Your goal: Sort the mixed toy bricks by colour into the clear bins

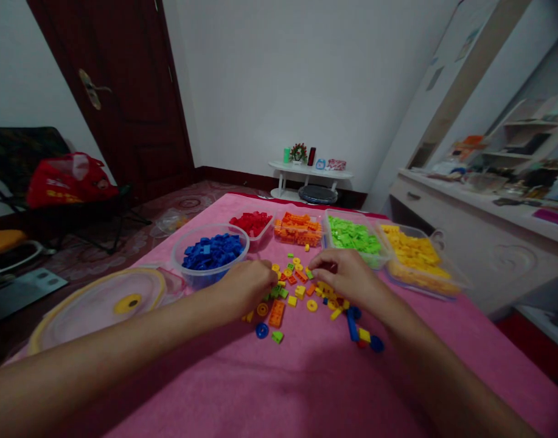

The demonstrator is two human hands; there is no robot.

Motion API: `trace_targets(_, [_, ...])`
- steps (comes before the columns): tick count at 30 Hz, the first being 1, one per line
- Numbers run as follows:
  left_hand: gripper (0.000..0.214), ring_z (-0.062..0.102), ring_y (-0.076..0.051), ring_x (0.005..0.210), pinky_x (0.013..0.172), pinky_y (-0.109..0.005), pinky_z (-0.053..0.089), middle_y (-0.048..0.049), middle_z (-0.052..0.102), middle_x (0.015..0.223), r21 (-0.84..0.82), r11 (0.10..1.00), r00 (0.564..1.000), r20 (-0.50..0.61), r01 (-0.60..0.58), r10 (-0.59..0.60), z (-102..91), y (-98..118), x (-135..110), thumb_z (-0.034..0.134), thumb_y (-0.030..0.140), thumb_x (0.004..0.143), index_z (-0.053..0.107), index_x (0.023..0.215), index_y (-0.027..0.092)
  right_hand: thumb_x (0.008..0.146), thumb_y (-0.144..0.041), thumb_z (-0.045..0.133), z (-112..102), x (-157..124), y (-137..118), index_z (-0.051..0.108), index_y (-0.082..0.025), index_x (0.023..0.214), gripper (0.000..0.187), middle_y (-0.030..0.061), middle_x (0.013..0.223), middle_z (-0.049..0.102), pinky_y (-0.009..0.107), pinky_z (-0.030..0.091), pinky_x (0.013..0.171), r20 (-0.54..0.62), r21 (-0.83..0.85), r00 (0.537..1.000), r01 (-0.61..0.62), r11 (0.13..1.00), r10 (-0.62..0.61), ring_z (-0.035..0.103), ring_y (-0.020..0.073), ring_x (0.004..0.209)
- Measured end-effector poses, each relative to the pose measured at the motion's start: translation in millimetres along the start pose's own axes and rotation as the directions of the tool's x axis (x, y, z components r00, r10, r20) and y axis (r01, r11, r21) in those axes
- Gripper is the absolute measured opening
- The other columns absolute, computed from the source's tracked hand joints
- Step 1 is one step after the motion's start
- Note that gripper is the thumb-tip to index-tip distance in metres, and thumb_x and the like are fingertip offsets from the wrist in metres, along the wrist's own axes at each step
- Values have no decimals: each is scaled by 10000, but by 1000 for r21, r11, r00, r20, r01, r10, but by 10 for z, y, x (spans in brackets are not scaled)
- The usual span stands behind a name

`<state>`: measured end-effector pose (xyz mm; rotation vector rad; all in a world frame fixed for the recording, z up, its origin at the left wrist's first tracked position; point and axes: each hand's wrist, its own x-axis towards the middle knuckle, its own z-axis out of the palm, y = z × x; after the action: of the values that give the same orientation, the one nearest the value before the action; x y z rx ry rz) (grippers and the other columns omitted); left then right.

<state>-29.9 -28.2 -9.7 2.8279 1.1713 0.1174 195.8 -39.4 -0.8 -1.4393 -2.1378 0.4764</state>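
Head view: both hands over loose toy bricks (299,292).
A small green piece (310,274) lies at the right hand's (347,275) fingertips, on their left side, that hand nearer; its long axis is too small to read. Right thumb and forefinger stand narrow, grip unclear; the left hand's (254,283) fingers curl inward, and whether they hold anything I cannot tell.

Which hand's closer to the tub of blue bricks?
Left: the left hand is beside the tub; the right hand is farther off, near the green-brick box.
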Motion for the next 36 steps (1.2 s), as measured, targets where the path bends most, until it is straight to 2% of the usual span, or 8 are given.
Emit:
trace_targets(4, [271,629,-207,810,655,-259,429,-92,663,950,-49,998,999,35,34,-33,127,-23,40,532,170,774,696,988,202,737,-92,552,324,-5,-85,700,-183,801,185,25,817,679,231,397,672,54,-65,991,125,990,-122,589,127,738])
trace_targets(7, [292,634,-217,833,683,-269,447,-78,665,962,-88,996,999,28,26,-24,170,-43,75,569,199,740,688,1005,227,752,-185,626,494,-25,-136,690,-199,827,100,31,847,678,246,377,686,81,-171,991,116,978,-103,586,147,779])
trace_targets(16, [224,660,-254,784,639,-290,445,-122,709,864,-60,989,991,17,137,-136,208,65,177,566,225,704,698,876,174,707,-138,599,594,-50,-186,658,-191,778,106,40,810,685,281,354,739,73,-290,992,123,949,-106,581,168,790])
trace_targets(20, [194,649,-231,735,647,-290,428,-86,713,766,-61,994,994,-49,94,-97,234,22,171,591,209,684,728,821,202,692,-124,548,501,5,-72,658,-190,790,161,21,752,657,260,375,682,-62,-140,997,37,989,-46,565,146,719])
trace_targets(23, [205,621,-182,678,608,-253,403,-49,705,735,-120,986,991,-52,117,-123,242,-40,155,621,235,667,731,838,212,695,-183,552,450,56,-5,634,-177,834,161,-10,650,594,230,385,558,-151,232,981,-82,969,119,525,118,584])
trace_targets(28, [176,595,-159,679,618,-241,399,-31,693,752,-230,970,983,-144,82,-117,139,-37,143,596,254,704,710,822,191,695,-265,585,516,51,-56,585,-172,859,188,-27,630,575,195,407,434,73,804,939,-255,537,336,516,88,480])
trace_targets(33, [188,590,-183,773,708,-267,416,-41,685,826,-317,948,950,-292,11,-109,-40,120,177,603,217,702,693,863,184,827,-428,516,590,11,-185,578,-166,877,274,0,624,589,158,386,369,336,911,898,-386,143,285,548,90,476])
trace_targets(36, [100,575,-178,733,693,-268,411,-39,666,769,-334,941,949,-309,-55,-55,-129,221,261,629,231,718,683,783,177,878,-514,456,516,28,-245,575,-173,902,362,-13,601,578,142,333,332,396,912,876,-411,-5,275,504,71,417])
